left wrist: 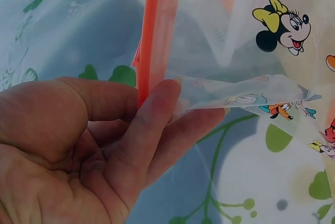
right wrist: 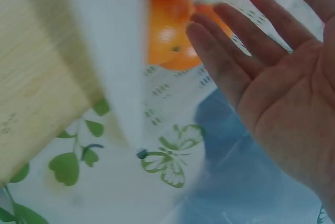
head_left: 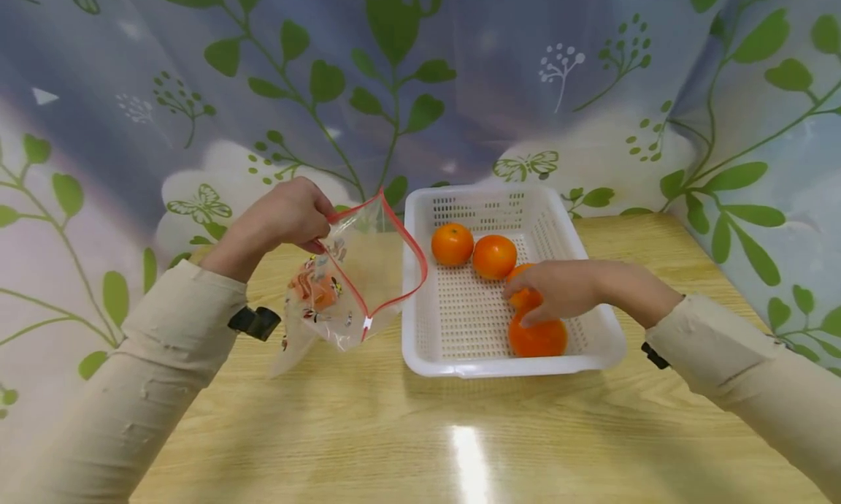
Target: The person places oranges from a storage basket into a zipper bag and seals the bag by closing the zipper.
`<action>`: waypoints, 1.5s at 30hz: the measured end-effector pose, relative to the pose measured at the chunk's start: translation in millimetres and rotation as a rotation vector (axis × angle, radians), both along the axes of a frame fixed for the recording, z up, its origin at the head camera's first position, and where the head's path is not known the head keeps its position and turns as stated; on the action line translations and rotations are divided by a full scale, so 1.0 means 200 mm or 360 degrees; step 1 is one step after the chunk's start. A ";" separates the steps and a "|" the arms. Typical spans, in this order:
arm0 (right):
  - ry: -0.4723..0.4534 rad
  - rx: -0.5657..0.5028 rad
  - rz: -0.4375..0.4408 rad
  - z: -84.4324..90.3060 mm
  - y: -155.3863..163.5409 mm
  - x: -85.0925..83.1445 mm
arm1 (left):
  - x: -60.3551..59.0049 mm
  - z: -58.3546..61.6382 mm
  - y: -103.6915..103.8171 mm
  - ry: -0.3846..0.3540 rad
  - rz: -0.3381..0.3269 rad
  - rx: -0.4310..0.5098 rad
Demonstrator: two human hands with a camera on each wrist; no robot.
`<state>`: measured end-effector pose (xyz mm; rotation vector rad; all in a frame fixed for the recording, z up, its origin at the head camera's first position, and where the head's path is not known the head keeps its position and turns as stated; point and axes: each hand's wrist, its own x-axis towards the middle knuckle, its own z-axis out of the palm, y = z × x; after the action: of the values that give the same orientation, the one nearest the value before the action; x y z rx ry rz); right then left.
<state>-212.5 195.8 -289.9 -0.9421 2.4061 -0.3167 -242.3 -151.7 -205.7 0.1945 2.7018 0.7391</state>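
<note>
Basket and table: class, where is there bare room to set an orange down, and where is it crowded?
Free: the basket floor left of the oranges, and the table strip in front of it. Crowded: the basket's right side, where the right hand reaches among the fruit, and beside the bag that the left hand pinches.

Orange fruit [head_left: 494,256] in white basket [head_left: 453,369]; red-edged cartoon-print bag [head_left: 342,285]; green-leaf curtain [head_left: 197,88].
</note>
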 end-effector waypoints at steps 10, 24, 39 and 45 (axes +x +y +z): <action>-0.0024 0.0178 0.0006 -0.08 0.01 0.05 | -0.01 -0.02 0.02 0.0029 -0.0033 -0.0014; 0.0055 0.0305 0.0020 -0.14 -0.04 0.08 | -0.02 -0.05 0.02 0.0042 -0.0055 0.0066; 0.0032 0.0298 0.0031 -0.15 -0.01 0.09 | -0.02 -0.07 0.03 0.0029 -0.0027 0.0086; 0.0039 0.0174 -0.0048 -0.14 0.04 0.09 | -0.01 -0.06 0.03 0.0050 -0.0044 0.0059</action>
<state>-194.2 203.8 -318.7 -0.8663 2.4350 -0.1836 -244.9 -145.8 -218.4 0.2537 2.7108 0.7850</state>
